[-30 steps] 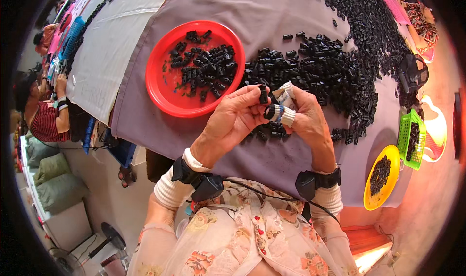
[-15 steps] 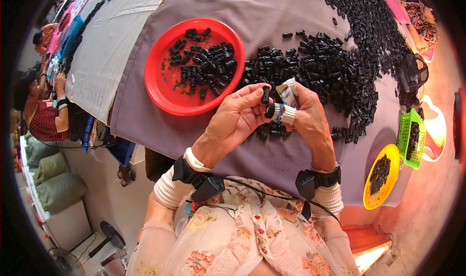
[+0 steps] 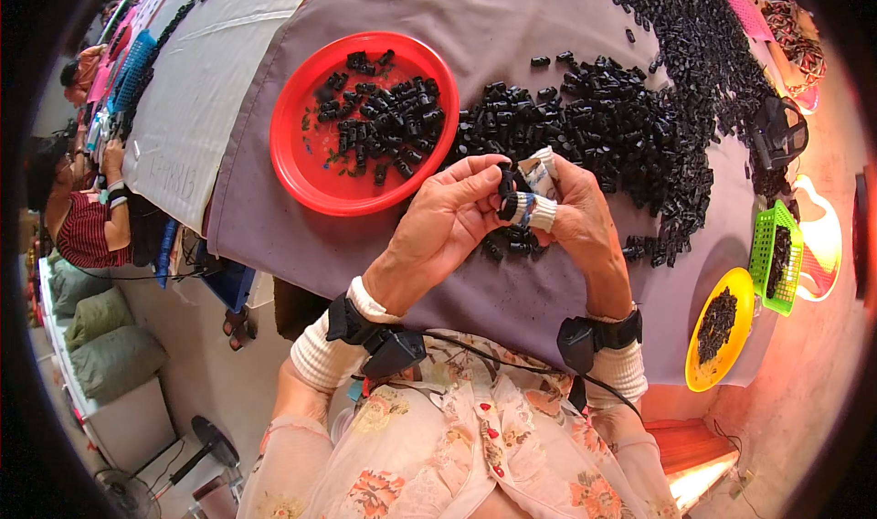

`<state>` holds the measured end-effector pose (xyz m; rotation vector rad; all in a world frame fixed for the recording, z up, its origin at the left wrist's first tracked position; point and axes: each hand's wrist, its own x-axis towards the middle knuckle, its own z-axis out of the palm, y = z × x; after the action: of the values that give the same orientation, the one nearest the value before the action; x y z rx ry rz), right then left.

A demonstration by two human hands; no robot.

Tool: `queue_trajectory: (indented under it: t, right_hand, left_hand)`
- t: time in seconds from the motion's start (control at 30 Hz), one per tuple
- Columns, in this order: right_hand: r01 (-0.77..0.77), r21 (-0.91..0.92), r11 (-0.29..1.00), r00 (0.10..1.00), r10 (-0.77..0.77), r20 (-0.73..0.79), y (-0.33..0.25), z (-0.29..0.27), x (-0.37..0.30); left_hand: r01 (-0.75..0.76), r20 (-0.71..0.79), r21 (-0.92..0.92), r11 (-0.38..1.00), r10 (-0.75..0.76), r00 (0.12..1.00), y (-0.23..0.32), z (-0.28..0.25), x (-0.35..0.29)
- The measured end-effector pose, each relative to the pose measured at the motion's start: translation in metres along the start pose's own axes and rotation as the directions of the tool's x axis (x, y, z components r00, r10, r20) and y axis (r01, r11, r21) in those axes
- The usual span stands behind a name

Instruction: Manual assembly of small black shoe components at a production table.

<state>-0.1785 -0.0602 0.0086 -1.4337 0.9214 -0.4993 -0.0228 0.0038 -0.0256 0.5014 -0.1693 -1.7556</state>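
Observation:
My left hand [image 3: 437,219] pinches a small black plastic cylinder [image 3: 505,181] between thumb and fingertips, upright above the table's near side. Close against it is my right hand [image 3: 586,219], its thumb and a finger wrapped in pale cloth sleeves [image 3: 541,212]. Its digits are closed around a dark piece at the left hand's fingertips; where one black piece ends and another begins I cannot tell. Just beyond both hands lies a heap of similar black cylinders [image 3: 621,121]. To the left a round red basin [image 3: 285,167] holds several more, with tiny scraps on its bottom.
A mauve cloth [image 3: 365,254] covers the table. Dense black parts [image 3: 703,62] spread toward the far right. A yellow dish [image 3: 742,336] and a green basket [image 3: 793,272] with dark bits stand at the right edge. Another person in striped clothing [image 3: 87,222] sits at the left.
The black cylinder in my left hand has tilted and come together with the dark piece at the right hand's fingertips. Both hands stay in nearly the same place.

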Motion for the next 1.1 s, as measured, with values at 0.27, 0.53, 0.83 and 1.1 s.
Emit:
queue_trajectory:
  t: [0.27,0.53,0.83,1.1]
  right_hand:
    - [0.065,0.082,0.995,0.996,-0.060,-0.063,-0.003,0.004,-0.003]
    - [0.222,-0.051,0.974,0.974,-0.220,0.048,0.009,-0.002,0.000]
    - [0.045,0.293,0.955,0.999,-0.047,-0.001,0.014,-0.004,-0.001]
    - [0.101,0.253,0.962,0.995,-0.094,-0.039,0.013,-0.005,-0.003]
  left_hand:
    - [0.004,-0.105,0.082,0.997,0.005,0.995,0.003,0.013,-0.001]
    - [-0.012,-0.087,0.240,0.971,0.034,0.996,-0.001,0.008,0.002]
    - [0.104,-0.017,0.174,0.979,-0.103,0.995,-0.004,0.008,0.002]
    - [0.134,-0.028,0.219,0.966,-0.131,0.991,-0.007,0.008,0.004]
